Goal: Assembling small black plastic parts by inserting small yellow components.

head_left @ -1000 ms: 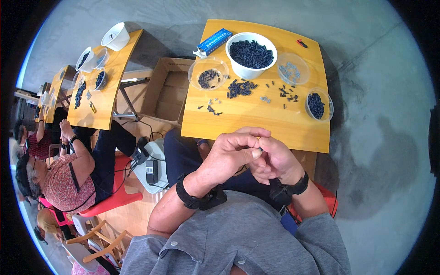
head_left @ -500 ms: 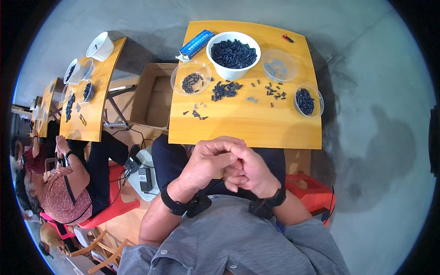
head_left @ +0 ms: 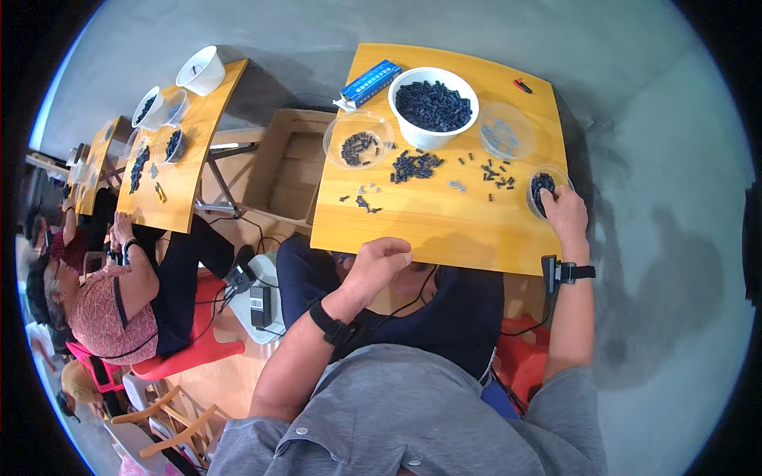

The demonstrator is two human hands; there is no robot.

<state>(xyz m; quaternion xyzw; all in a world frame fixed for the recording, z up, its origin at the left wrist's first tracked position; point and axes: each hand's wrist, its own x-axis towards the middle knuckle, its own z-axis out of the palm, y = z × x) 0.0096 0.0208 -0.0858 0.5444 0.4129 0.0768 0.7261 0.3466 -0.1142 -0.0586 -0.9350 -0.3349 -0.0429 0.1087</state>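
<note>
Right hand point(head_left: 567, 208): lowered at the bowl point(head_left: 531, 200) by the desk's right edge, fingers bent down to the dark parts point(head_left: 544, 184) inside; whether any part is gripped cannot be told. Left hand point(head_left: 384, 260): held at the near edge of the desk point(head_left: 444, 230), fingers loosely curled toward the thumb; whether anything is pinched cannot be told. White tub point(head_left: 425, 141): placed at the far side, heaped with dark pieces point(head_left: 433, 105). Blue box point(head_left: 373, 84): laid just left of the tub. Left dish point(head_left: 341, 127): clear, round, partly filled with dark pieces. Right dish point(head_left: 520, 147): clear, scattered with silver bits. Main pile point(head_left: 416, 166): dark pieces, heaped in front of the tub. Silver cluster point(head_left: 458, 186): laid between the main pile and the loose pieces point(head_left: 498, 176), which are strewn near the bowl. Red-and-black tool point(head_left: 522, 85): set at the far right corner.
</note>
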